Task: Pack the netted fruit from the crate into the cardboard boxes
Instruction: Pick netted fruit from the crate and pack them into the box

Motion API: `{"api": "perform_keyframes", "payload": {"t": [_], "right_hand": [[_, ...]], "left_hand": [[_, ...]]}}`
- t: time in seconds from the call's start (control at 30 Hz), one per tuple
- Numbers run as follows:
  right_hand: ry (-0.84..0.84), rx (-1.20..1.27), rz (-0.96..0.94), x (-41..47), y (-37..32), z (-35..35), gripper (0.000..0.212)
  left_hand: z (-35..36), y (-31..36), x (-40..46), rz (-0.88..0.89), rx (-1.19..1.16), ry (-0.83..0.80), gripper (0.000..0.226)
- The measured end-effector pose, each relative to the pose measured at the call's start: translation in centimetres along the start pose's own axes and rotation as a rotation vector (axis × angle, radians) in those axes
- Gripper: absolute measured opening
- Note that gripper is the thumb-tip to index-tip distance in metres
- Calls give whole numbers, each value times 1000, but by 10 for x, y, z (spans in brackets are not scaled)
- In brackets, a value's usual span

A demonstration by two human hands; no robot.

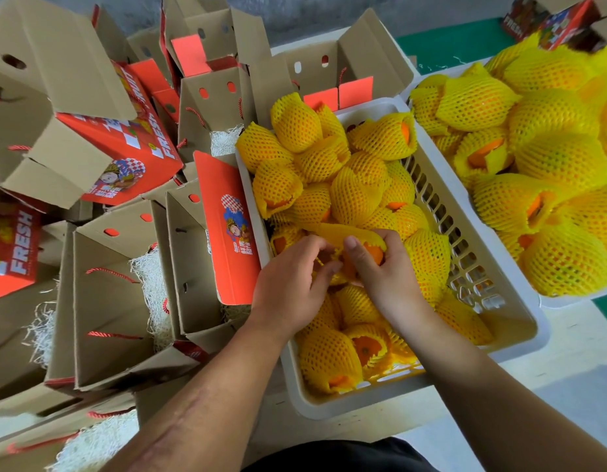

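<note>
the second white plastic crate (550, 301) of yellow-netted fruit runs off the right edge. the orange fruit in yellow foam netting (371, 252) is mostly covered by the right hand (380, 270) and left hand (291, 284). the open brown cardboard boxes (108, 301) hide their floors; the small print on the red box flap (227, 226) is unreadable.

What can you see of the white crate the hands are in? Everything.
The white crate is rectangular, plastic-looking, with slotted side walls and a smooth rolled rim. It sits on a pale table, angled, beside a second heaped crate. Yellow foam-netted oranges fill it. Both hands, left hand and right hand, grip one netted fruit inside.
</note>
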State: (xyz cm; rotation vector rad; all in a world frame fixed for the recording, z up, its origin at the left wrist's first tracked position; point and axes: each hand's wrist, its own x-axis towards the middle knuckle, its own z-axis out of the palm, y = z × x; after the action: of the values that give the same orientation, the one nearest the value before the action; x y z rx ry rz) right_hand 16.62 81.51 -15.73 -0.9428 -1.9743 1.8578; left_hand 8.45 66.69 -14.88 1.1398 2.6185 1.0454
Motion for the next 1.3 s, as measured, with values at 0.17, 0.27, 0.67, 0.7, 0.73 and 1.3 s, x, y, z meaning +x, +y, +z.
{"api": "perform_keyframes", "payload": {"t": [0.17, 0.27, 0.67, 0.7, 0.73, 1.3], "right_hand": [[-159, -2, 16, -4, 1, -2, 67], [-19, -157, -72, -3, 3, 2, 70], [-72, 81, -81, 2, -3, -5, 34], [-125, 20, -93, 1, -4, -7, 32], [-189, -78, -128, 1, -2, -8, 37], [-100, -990, 75, 21, 24, -17, 89]], "left_hand": [[5, -1, 0, -42, -46, 101, 21], [7, -2, 0, -62, -77, 123, 28], [4, 8, -2, 123, 105, -47, 103], [5, 6, 0, 118, 122, -90, 105], [6, 4, 1, 122, 129, -127, 104], [6, 4, 0, -54, 26, -20, 80]]}}
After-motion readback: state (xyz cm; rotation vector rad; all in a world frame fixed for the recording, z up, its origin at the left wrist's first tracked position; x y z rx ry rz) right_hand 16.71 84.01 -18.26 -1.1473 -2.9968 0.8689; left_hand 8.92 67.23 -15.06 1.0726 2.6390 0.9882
